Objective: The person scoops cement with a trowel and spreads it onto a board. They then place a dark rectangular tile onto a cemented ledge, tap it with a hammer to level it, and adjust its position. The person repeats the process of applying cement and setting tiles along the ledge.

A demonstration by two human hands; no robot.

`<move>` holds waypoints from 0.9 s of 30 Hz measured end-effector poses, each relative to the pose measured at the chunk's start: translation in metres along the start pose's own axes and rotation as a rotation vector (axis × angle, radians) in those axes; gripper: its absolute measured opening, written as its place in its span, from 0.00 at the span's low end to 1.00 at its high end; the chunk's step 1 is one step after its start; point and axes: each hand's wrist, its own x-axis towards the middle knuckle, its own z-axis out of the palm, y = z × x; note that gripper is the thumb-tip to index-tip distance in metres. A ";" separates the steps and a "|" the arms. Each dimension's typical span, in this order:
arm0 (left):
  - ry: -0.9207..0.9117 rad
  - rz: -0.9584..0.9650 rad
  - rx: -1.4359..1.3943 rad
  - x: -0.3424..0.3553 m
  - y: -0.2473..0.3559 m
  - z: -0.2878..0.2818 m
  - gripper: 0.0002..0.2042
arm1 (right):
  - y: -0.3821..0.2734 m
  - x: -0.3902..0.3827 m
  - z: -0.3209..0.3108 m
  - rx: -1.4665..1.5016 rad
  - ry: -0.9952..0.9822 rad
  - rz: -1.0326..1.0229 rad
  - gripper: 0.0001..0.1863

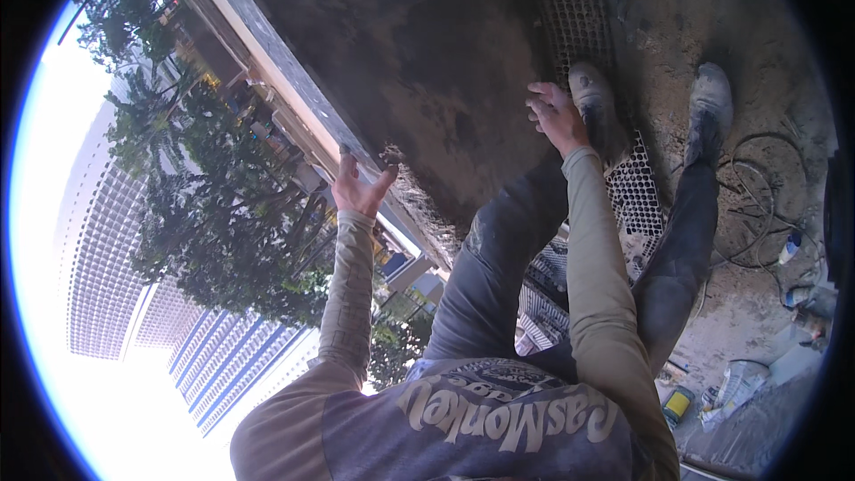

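My left hand (358, 191) is at the pale ledge (307, 107) along the left side. Its thumb and fingers are apart, and I see nothing held between them. Whether the fingertips touch the ledge, I cannot tell. Beside the thumb, a rough, crumbly edge (419, 191) borders a dark, damp-looking surface (401, 53). My right hand (559, 122) hovers by the right side of that surface, near my left boot (590, 89). Its fingers are loosely bent and spread, with nothing visible in them. Both forearms are in long tan sleeves.
Perforated dark matting (579, 13) lies by my boots, with more mesh (634, 178) between my legs. Looped cables (757, 187) lie on the dusty floor at right. A yellow-and-dark can (677, 405) and a crumpled bag (737, 385) sit at lower right. Trees (232, 205) and buildings stand beyond the ledge.
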 end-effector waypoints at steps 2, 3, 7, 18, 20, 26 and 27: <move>-0.006 -0.017 0.051 0.000 -0.009 -0.004 0.54 | -0.008 -0.008 0.008 -0.017 -0.013 -0.023 0.18; 0.035 0.022 0.095 0.001 -0.004 -0.003 0.53 | -0.009 -0.009 0.010 -0.021 -0.004 -0.051 0.18; 0.094 0.048 0.242 -0.006 0.018 -0.005 0.50 | -0.015 -0.025 0.010 -0.081 -0.012 -0.020 0.17; 0.021 -0.023 0.167 -0.009 0.021 -0.011 0.55 | -0.024 -0.109 -0.073 -0.282 0.389 -0.122 0.12; 0.050 -0.008 0.164 -0.004 0.014 -0.005 0.55 | -0.043 -0.141 -0.102 -0.221 0.448 -0.130 0.13; 0.001 0.036 0.154 -0.002 0.024 -0.014 0.55 | -0.074 -0.220 -0.150 -0.522 0.718 -0.132 0.14; -0.020 0.019 0.182 -0.002 0.028 -0.018 0.55 | -0.083 -0.230 -0.150 -0.573 0.791 -0.061 0.14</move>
